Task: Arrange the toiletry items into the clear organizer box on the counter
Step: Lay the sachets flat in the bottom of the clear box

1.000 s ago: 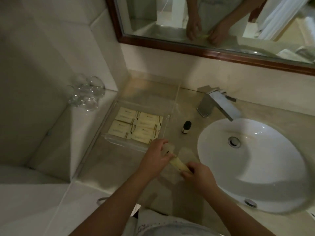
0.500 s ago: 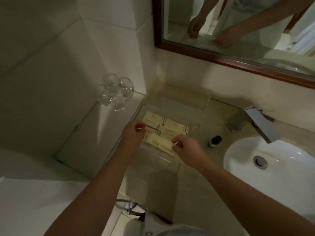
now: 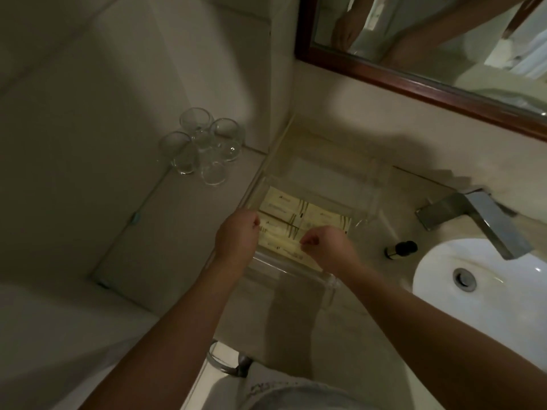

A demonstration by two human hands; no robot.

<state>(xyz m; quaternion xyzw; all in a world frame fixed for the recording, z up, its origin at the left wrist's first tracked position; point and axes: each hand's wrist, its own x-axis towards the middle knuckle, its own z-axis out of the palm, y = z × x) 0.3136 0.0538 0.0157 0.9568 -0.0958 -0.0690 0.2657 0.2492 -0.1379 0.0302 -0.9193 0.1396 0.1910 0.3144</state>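
Here both hands, left hand (image 3: pixel 236 232) and right hand (image 3: pixel 328 247), pinch the cream packet (image 3: pixel 284 250) by its ends, its long axis running left-right over the organizer box's (image 3: pixel 296 272) near row.

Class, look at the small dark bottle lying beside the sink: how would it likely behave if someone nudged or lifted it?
The small dark bottle lies on its side on the counter, so a nudge would probably roll it, perhaps toward the sink. It looks small, so likely light. Its smooth round body may slip in a loose grip.
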